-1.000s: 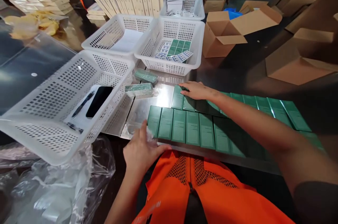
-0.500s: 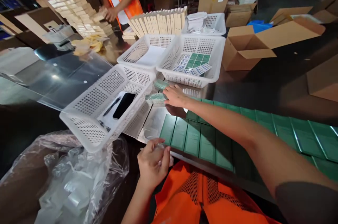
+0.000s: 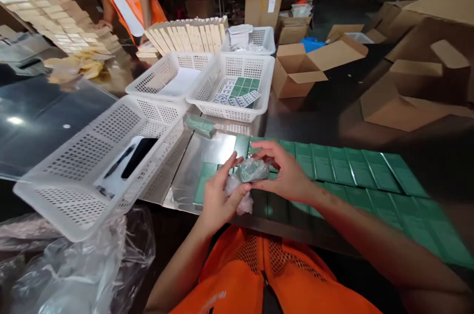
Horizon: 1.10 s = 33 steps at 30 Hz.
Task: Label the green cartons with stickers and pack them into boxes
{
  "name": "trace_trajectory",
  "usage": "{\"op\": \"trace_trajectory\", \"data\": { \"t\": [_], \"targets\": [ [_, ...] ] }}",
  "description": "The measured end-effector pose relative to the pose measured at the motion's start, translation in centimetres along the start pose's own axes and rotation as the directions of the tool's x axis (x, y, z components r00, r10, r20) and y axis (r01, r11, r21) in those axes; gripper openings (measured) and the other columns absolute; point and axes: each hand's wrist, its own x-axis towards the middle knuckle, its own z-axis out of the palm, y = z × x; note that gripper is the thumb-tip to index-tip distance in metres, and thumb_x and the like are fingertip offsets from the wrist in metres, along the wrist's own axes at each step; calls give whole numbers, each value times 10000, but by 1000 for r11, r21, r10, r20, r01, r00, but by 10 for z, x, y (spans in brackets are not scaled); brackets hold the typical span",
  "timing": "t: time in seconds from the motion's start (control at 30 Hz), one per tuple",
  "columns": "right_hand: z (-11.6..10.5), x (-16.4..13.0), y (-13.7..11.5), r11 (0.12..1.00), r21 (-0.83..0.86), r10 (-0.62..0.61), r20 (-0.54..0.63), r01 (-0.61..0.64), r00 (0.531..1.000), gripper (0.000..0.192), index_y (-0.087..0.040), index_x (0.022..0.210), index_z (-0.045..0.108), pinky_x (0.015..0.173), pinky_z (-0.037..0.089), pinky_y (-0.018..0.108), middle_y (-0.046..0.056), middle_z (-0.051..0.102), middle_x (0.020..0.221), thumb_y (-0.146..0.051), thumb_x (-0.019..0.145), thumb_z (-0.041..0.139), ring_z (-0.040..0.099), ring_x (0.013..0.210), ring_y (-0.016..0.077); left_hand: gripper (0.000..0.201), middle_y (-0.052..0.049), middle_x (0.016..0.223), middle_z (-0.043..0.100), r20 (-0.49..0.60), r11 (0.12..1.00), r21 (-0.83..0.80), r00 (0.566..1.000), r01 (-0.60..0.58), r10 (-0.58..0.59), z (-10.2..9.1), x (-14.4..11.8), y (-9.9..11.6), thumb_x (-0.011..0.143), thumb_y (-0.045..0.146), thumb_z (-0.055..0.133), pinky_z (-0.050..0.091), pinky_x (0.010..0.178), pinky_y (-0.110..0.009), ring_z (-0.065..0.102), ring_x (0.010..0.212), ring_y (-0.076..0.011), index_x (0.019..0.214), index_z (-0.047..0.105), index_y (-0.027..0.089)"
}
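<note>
Green, plastic-wrapped packet (image 3: 253, 170) sits pinched between both hands above two rows of flat green boxes (image 3: 333, 166): left hand (image 3: 218, 195) grips crumpled clear wrap, right hand (image 3: 285, 176) pinches the packet's end. One more wrapped packet (image 3: 200, 125) lies beside four white baskets (image 3: 92, 156).

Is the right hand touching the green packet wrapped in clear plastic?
Touching. The head view shows right hand fingers pinching the wrapped green packet.

Both hands (image 3: 255, 183) around wrapped green packet (image 3: 253, 170)
</note>
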Motion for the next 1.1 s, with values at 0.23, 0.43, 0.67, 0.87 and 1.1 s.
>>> {"op": "trace_trajectory", "data": {
  "t": [0.23,0.43,0.67,0.87,1.1],
  "targets": [
    [-4,-31,40,967,216,142,-25,-134,990,704,-283,1251,521,839,555,360,35,693,1099,-336,653,889,686,963,219,362,-118,1213,749,56,1000,27,998,-14,12,29,-2,-2,964,385,613,583,905,-329,726,1075,-232,1263,640,181],
    [-2,-31,52,961,-268,77,26,-67,997,377,-216,1027,672,889,524,481,91,724,1038,-381,728,831,666,999,317,359,-113,1182,753,103,973,226,991,55,-80,31,-4,-6,941,358,591,581,881,-333,730,1053,-245,1252,637,182],
    [-14,-34,36,987,-161,24,-42,-30,999,413,-277,1161,641,809,557,376,31,731,1042,-406,795,782,693,892,221,456,-117,1292,710,116,981,187,990,56,-79,30,-4,4,948,411,582,563,901,-332,702,1123,-250,1348,579,191],
    [-10,-36,55,936,-340,120,51,-95,992,278,-219,989,669,825,558,447,88,714,992,-424,817,745,682,925,278,411,-114,1128,764,254,920,356,931,164,-264,41,3,-3,934,361,604,564,792,-355,741,981,-284,1306,625,188],
    [-39,-30,4,954,-283,-89,36,95,995,440,-327,1218,677,862,577,411,47,705,1153,-403,808,816,684,992,245,406,-109,1093,758,327,887,426,883,180,-336,43,6,3,883,251,617,518,721,-341,732,940,-301,1286,641,207]
  ]
}}
